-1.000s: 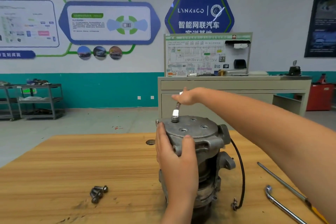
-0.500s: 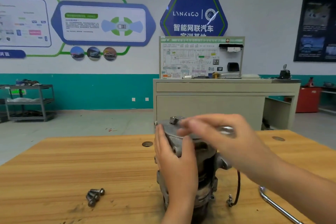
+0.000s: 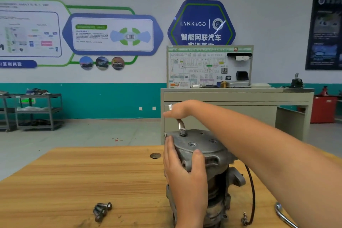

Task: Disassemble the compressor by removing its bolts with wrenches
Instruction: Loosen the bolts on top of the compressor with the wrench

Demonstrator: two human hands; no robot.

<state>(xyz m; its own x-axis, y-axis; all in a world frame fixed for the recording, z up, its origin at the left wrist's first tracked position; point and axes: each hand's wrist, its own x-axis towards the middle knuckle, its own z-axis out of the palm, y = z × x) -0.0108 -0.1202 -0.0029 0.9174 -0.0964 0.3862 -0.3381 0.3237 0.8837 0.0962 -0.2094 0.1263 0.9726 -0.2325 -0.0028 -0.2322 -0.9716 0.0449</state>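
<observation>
Compressor (image 3: pixel 200 143), a dull grey cast-metal body with a flat round top plate and lugged ears, stands upright on the wood-grain desk (image 3: pixel 74 181), directly under both hands. The left hand (image 3: pixel 185 172) wraps the plate's near rim, thumb on one side and fingers on the other, hiding much of the casing front. Beyond it, the right hand (image 3: pixel 177 110) is curled round the upper leg of a bent chrome wrench (image 3: pixel 180 124) whose socket sits at the plate's far edge; the bolt head beneath is hidden. Loose steel bolts (image 3: pixel 102 210) lie heaped down-left of the left hand. A black cable (image 3: pixel 252 190) loops below the right forearm, where a second wrench (image 3: pixel 281 213) is cut off by the frame edge
</observation>
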